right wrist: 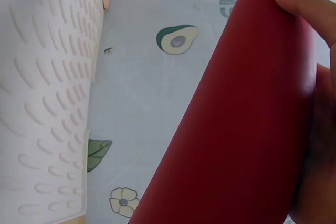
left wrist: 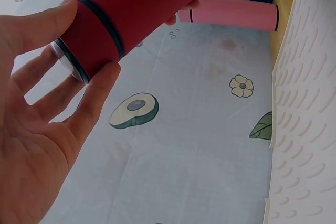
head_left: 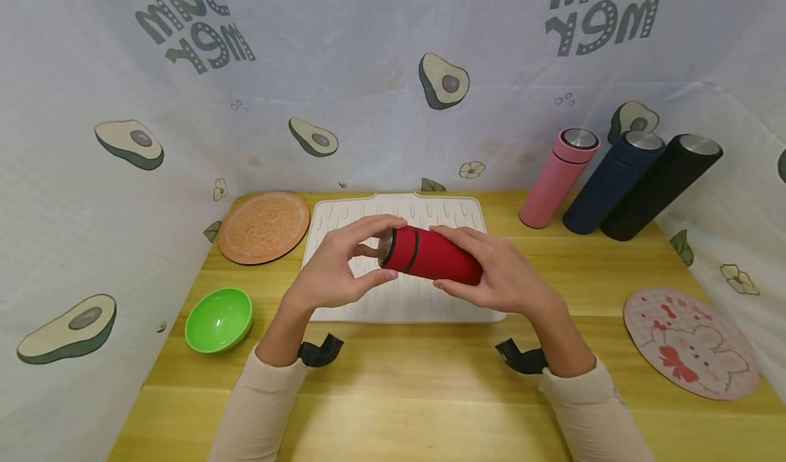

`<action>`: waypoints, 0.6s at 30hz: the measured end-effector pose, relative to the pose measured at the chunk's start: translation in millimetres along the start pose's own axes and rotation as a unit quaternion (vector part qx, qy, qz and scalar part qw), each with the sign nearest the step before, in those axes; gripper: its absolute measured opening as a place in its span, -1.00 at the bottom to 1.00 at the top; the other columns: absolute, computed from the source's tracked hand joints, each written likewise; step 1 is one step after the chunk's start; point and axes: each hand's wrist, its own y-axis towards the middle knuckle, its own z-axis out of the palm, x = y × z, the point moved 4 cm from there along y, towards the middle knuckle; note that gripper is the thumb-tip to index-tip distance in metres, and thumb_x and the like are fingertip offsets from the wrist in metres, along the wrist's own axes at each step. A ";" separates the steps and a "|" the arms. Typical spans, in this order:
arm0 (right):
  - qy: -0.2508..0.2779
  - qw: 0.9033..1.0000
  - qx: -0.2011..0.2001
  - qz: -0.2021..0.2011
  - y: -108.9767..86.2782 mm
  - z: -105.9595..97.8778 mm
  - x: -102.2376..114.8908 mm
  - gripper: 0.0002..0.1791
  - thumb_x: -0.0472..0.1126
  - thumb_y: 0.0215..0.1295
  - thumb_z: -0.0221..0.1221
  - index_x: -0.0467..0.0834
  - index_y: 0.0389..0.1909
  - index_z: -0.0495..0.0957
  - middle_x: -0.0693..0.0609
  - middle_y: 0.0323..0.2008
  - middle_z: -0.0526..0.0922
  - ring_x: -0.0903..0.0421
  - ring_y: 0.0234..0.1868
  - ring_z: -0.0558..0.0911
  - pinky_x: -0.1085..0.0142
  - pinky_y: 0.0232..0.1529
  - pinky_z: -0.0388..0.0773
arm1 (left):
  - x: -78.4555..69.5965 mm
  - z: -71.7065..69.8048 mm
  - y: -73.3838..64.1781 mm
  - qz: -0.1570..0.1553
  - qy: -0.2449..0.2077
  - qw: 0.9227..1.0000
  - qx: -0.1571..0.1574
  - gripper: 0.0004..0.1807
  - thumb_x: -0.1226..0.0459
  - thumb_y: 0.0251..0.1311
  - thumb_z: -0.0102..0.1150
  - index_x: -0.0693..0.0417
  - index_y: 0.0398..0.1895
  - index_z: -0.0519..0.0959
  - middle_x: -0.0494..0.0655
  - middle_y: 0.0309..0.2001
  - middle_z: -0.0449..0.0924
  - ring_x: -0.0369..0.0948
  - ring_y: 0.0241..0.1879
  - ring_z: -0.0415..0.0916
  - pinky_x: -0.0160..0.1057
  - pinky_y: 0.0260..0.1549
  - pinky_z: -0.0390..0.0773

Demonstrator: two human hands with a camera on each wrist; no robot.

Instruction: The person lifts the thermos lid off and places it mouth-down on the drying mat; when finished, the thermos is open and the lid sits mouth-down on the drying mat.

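A red thermos [head_left: 434,252] is held tilted above a white ribbed mat [head_left: 344,298], its silver-topped lid toward the left. With thumb and fingers, my left hand [head_left: 340,261] grips the lid end; in the left wrist view the thumb and a finger press on either side of the lid [left wrist: 86,40], just by the dark ring. My right hand [head_left: 497,267] wraps round the body near the base, thumb along the near side. The right wrist view shows the red body [right wrist: 236,114] lying against that palm, its base out of frame.
Pink [head_left: 555,182], navy [head_left: 610,185] and black [head_left: 660,189] thermoses stand at the back right. A green bowl [head_left: 219,320] and an orange round mat [head_left: 264,228] lie on the left. At the right is a pink rabbit mat [head_left: 690,342]. A printed cloth hangs behind.
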 end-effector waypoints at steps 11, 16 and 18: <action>-0.066 0.992 -0.100 -0.048 2.7 -6.2 3.7 -0.14 0.01 -0.08 0.63 0.04 0.34 0.56 -0.08 0.16 0.64 -0.08 0.12 0.63 -0.06 -0.05 0.72 | 11.8 5.2 1.2 -0.130 0.030 0.986 -0.100 -0.51 0.05 0.18 0.48 -0.03 0.13 0.60 -0.11 -0.13 0.76 -0.28 -0.31 0.72 -0.31 -0.24 0.76; -0.056 0.992 -0.110 -0.033 0.7 -8.2 1.1 -0.13 0.00 -0.09 0.64 0.03 0.34 0.56 -0.08 0.16 0.65 -0.09 0.11 0.63 -0.06 -0.06 0.73 | 10.9 6.5 1.6 -0.092 0.009 0.994 -0.064 -0.26 0.11 0.18 0.49 -0.19 0.44 0.42 -0.22 0.29 0.56 -0.26 0.17 0.61 -0.23 0.10 0.69; -0.035 0.993 -0.110 -0.025 -0.7 -9.3 -1.0 -0.12 -0.02 -0.10 0.65 0.03 0.34 0.56 -0.06 0.15 0.65 -0.06 0.08 0.65 -0.01 -0.11 0.75 | 8.2 6.2 2.1 -0.048 -0.003 0.998 -0.043 -0.14 0.19 0.16 0.50 -0.21 0.53 0.31 -0.24 0.47 0.36 -0.21 0.36 0.45 -0.17 0.23 0.61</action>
